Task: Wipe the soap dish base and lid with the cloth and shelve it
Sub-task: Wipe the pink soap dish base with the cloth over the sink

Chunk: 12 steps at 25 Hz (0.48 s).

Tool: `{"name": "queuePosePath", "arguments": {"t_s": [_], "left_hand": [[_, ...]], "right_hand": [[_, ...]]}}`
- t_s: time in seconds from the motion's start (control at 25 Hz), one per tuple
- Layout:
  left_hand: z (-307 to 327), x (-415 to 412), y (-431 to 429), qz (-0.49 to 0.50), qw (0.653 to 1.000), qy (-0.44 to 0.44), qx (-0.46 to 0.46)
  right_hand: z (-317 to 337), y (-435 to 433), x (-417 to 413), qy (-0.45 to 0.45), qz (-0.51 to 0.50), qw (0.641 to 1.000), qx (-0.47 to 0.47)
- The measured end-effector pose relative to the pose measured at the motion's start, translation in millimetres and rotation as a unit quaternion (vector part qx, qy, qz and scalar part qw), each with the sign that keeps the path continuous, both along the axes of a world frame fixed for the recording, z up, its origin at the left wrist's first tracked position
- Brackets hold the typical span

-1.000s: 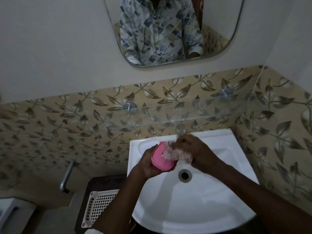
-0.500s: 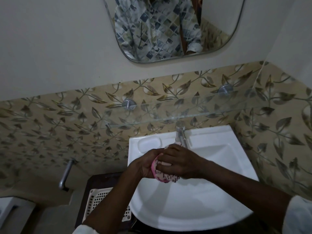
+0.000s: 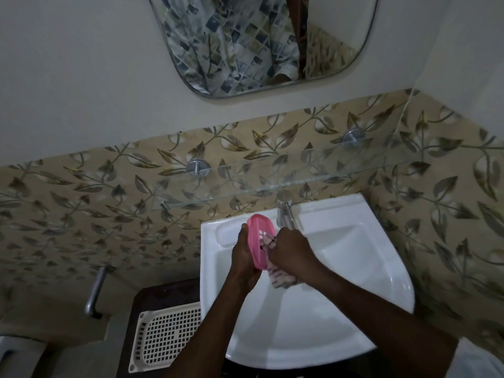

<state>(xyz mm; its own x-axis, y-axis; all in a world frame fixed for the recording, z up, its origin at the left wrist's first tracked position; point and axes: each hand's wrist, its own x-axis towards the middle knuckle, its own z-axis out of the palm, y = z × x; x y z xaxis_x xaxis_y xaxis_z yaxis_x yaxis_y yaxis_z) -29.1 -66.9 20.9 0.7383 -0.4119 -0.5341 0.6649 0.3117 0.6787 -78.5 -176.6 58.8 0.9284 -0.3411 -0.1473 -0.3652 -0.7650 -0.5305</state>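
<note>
My left hand (image 3: 244, 257) now stands the pink soap dish (image 3: 260, 238) on end, closer to the tap (image 3: 285, 211), with its slotted inside uncovered. My right hand (image 3: 290, 249) has slid down off it to the lower edge, and the cloth (image 3: 281, 276) now trails out beneath that hand.

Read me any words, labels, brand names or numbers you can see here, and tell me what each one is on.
There is no readable text in this view.
The pink soap dish shows no brand or label.
The cloth has dark markings, seemingly a pattern, too blurred to read.
The tap, the sink and the white basket show no markings.
</note>
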Motion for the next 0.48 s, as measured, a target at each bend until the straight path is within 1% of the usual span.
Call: {"name": "queuePosePath", "arguments": {"t_s": [0.08, 0.12, 0.2, 0.24, 0.28, 0.32, 0.36, 0.4, 0.48], "left_hand": [[-3.5, -2.1, -2.2, 0.012, 1.0, -0.011, -0.001], [-4.6, -4.4, -3.2, 0.01, 1.0, -0.015, 0.012], [-7.0, -8.2, -3.4, 0.009, 0.999, 0.002, 0.033], [-7.2, -9.3, -3.6, 0.008, 0.999, 0.017, 0.03], [-5.6, -8.6, -4.1, 0.004, 1.0, 0.025, 0.018], [-4.8, -7.0, -4.8, 0.003, 1.0, 0.025, -0.002], [-4.7, -6.5, -5.1, 0.004, 1.0, 0.017, -0.025], [-4.2, -6.5, -4.8, 0.007, 0.999, 0.008, -0.043], [-4.9, -8.1, -1.9, 0.013, 0.999, -0.001, -0.051]], "right_hand": [[2.3, 6.2, -0.6, 0.013, 0.008, 1.0, 0.014], [3.8, 4.5, -4.7, 0.017, 0.024, 1.0, 0.011], [1.5, 15.1, 0.6, 0.005, 0.037, 0.999, 0.003], [-1.0, 26.2, 0.0, 0.007, 0.059, 0.998, -0.038], [5.7, 36.5, -0.3, 0.007, 0.033, 0.999, -0.025], [5.8, 36.1, 2.4, -0.02, 0.03, 0.999, -0.04], [9.2, 29.2, 9.3, -0.043, 0.006, 0.999, 0.013], [14.1, 13.8, 21.7, -0.092, 0.008, 0.994, 0.056], [25.0, -8.7, 34.7, -0.125, -0.013, 0.992, 0.022]]}}
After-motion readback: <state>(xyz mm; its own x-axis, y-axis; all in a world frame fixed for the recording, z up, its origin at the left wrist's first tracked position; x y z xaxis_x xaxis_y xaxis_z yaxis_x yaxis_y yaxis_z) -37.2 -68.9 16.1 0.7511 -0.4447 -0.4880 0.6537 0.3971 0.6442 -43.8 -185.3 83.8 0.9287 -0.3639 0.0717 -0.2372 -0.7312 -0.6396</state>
